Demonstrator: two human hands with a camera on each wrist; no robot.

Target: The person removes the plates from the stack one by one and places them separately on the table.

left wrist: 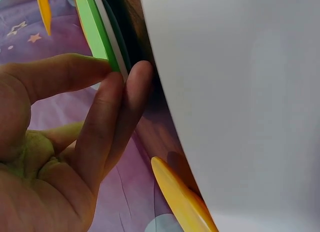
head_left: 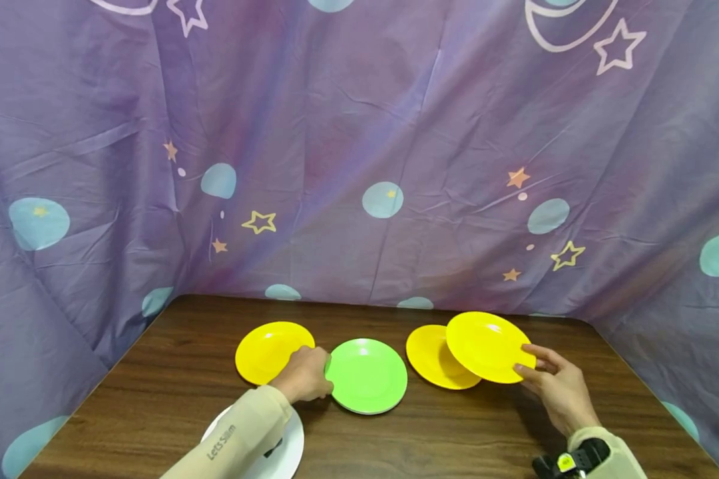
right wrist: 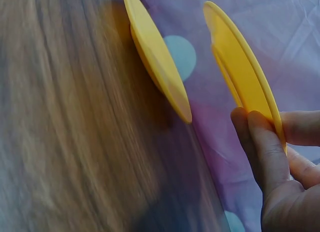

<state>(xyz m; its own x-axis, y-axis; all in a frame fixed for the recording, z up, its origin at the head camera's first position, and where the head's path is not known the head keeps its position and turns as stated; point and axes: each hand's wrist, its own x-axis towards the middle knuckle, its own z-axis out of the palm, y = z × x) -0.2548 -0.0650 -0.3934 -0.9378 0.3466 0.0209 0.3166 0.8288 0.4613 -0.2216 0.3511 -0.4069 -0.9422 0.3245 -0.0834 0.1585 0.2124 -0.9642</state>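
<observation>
My left hand (head_left: 305, 376) pinches the near-left rim of a green plate (head_left: 368, 376). In the left wrist view, the thumb lies on the green rim (left wrist: 92, 29) and fingertips reach under it; a white edge shows below the green. My right hand (head_left: 560, 389) holds a yellow plate (head_left: 488, 346) by its right rim, tilted and raised above the table, thumb on one face and fingers on the other. Partly behind that plate, a second yellow plate (head_left: 434, 359) lies on the table; the right wrist view shows a gap between the two.
Left of the green plate lies another yellow plate (head_left: 269, 349), partly covered by my left hand. A white plate (head_left: 290, 449) with a dark mark sits under my left forearm. The brown wooden table (head_left: 443, 432) ends at a purple patterned curtain (head_left: 335, 253).
</observation>
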